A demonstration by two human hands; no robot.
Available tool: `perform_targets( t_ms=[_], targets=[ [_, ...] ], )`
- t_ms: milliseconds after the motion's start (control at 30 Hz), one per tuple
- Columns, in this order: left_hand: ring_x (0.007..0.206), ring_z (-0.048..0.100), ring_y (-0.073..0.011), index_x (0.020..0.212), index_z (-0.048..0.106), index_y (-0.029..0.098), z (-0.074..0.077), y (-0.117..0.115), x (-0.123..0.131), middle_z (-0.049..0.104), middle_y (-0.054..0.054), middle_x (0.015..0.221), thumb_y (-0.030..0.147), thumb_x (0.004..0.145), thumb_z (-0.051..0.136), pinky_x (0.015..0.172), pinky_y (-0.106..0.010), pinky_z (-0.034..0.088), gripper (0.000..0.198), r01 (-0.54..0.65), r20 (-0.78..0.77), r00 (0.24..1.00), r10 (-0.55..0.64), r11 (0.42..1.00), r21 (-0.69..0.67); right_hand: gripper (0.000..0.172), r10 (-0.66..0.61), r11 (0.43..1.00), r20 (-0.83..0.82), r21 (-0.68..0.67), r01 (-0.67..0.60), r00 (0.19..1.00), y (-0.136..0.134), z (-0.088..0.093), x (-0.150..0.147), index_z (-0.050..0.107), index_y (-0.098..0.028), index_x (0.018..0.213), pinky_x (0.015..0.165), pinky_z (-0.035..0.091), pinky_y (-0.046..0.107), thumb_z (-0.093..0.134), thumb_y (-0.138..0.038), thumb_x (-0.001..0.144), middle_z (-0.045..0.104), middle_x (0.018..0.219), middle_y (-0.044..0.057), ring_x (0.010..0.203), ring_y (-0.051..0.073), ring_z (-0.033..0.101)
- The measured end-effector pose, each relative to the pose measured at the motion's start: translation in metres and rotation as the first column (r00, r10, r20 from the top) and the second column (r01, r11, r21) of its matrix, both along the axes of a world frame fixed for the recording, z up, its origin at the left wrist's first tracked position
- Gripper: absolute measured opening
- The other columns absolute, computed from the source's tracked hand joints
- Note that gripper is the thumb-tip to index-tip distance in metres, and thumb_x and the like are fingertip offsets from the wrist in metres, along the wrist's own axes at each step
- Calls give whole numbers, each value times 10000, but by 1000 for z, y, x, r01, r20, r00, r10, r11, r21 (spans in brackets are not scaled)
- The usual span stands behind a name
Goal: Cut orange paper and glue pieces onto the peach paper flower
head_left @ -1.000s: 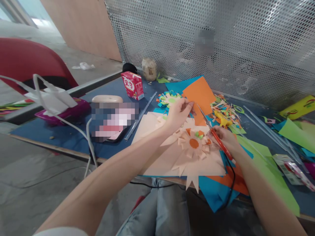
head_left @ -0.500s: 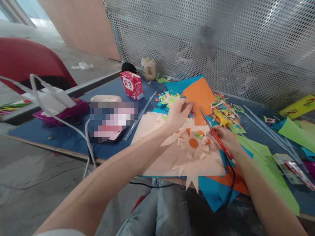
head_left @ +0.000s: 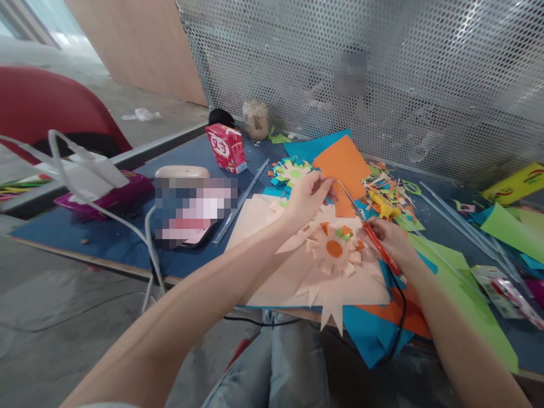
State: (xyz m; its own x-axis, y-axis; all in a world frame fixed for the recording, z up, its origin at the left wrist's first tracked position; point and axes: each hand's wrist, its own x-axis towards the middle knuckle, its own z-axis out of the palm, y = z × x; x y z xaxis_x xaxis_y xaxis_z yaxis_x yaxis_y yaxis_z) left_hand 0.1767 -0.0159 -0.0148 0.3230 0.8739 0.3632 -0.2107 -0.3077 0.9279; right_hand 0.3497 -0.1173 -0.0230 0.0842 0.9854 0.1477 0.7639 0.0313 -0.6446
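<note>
Red-handled scissors [head_left: 369, 229] are gripped by my right hand [head_left: 385, 235], their blades pointing up and left across an orange paper sheet [head_left: 345, 161]. My left hand [head_left: 312, 192] is closed in a pinch at the sheet's lower left edge, near the blade tips; its fingers partly hide the paper between them. Below both hands, a peach paper flower [head_left: 334, 249] with an orange centre and ribbon tails lies on pale peach sheets [head_left: 272, 283]. Behind my left hand sits a blue, green and peach paper flower [head_left: 294, 170].
A yellow glue gun [head_left: 385, 205] lies among paper scraps [head_left: 393, 184]. Clear glue sticks [head_left: 459, 218] and green paper [head_left: 467, 294] are at right. At left are a phone [head_left: 199, 212], a red carton [head_left: 226, 148] and white cables [head_left: 148, 238]. A perforated metal panel [head_left: 289, 62] stands behind.
</note>
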Motion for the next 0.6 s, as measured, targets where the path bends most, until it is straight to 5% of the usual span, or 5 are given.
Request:
perform_targets(
  t_ms=[600],
  targets=[
    [513,583,-71,672,467,157,-2,-2,1,605,-1,617,152,843,433,427,-165,430,174,49,-23,999,-49,999,-13,319,7,999,-56,-39,-9,998,-1,2,-3,477,-187,639,450,353,228,586,-483,685,447,521,-35,471,99,437]
  ],
)
